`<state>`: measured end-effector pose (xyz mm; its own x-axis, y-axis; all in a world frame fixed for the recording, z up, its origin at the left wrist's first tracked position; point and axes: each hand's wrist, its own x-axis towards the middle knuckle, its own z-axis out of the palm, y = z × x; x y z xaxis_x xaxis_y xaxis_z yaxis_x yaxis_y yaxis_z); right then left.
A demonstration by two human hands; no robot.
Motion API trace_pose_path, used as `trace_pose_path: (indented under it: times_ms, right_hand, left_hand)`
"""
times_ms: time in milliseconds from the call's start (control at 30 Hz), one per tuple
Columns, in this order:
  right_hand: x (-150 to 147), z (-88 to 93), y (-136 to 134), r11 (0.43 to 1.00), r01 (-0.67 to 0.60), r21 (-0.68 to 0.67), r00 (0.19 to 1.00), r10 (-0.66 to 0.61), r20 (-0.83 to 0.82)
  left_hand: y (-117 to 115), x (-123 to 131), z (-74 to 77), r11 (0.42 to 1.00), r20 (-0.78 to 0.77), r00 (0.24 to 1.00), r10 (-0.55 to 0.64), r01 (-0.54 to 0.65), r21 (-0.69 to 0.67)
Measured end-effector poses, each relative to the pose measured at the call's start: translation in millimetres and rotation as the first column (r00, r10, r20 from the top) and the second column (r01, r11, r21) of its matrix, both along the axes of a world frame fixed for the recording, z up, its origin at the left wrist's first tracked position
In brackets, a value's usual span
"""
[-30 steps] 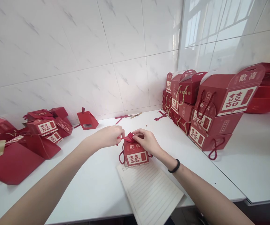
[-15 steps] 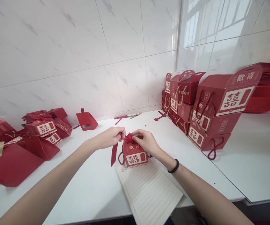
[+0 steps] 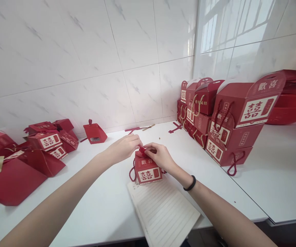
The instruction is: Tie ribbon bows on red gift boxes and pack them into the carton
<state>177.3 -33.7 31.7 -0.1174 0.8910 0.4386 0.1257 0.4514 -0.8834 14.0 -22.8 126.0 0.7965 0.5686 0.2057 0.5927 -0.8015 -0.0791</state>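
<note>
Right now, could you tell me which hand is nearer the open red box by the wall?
Left. The left hand is right of the open red box; the right hand is farther right, past the small gift box whose ribbon both pinch.

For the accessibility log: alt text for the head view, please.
The left hand and right hand pinch a red ribbon atop a small red gift box on a white table, at the far edge of a lined notebook. At right stand stacked red boxes; at left lie loose red boxes.
</note>
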Motion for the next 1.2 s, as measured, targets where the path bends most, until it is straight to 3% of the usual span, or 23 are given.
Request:
trace_pose_path:
  times_ms: [100, 233, 433, 567, 700, 800, 867, 1000, 1100, 1200]
  right_hand:
    - [1, 0.7, -1, 1.000, 0.004, 0.014, 1.000, -0.004, 0.022]
    - [2, 1.4, -2, 1.000, 0.005, -0.002, 0.999, -0.005, 0.040]
    - [1, 0.2, -3, 0.999, -0.021, -0.043, 1.000, 0.022, 0.004]
    - [1, -1.4, -2, 0.998, -0.015, -0.055, 0.999, 0.013, -0.029]
    - [1, -3.2, 0, 0.999, -0.030, -0.036, 0.999, 0.029, -0.018]
    - [1, -3.8, 0, 0.999, -0.037, -0.022, 0.999, 0.037, -0.001]
    - [1, -3.8, -1, 0.999, -0.037, -0.032, 0.999, 0.037, -0.006]
    - [1, -3.7, -3, 0.998, -0.040, -0.055, 0.998, 0.038, -0.048]
    - [2, -3.9, -5, 0.994, -0.072, -0.082, 0.994, 0.065, -0.089]
    - [3, -4.3, -6, 0.988, -0.108, -0.113, 0.988, 0.094, -0.126]
  left_hand:
    - [-5, 5, 4.8, 0.997, 0.032, 0.999, -0.021, 0.023, -0.073]
    - [-5, 11, 6.5, 0.965, 0.117, 0.990, 0.082, -0.050, -0.257]
    - [16, 12, -10.0, 0.904, 0.374, 0.901, 0.219, -0.043, -0.425]
    - [26, 8, -33.1, 0.872, 0.546, 0.787, 0.287, 0.022, -0.490]
    - [25, 9, -59.1, 0.820, 0.682, 0.624, 0.380, 0.114, -0.561]
    - [19, 14, -68.1, 0.814, 0.782, 0.468, 0.411, 0.197, -0.546]
    - [15, 18, -69.0, 0.814, 0.818, 0.407, 0.407, 0.244, -0.527]
    - [12, 22, -71.0, 0.792, 0.812, 0.406, 0.419, 0.275, -0.546]
    - [13, 18, -77.6, 0.820, 0.820, 0.373, 0.435, 0.211, -0.532]
    - [12, 13, -84.3, 0.820, 0.781, 0.438, 0.445, 0.152, -0.552]
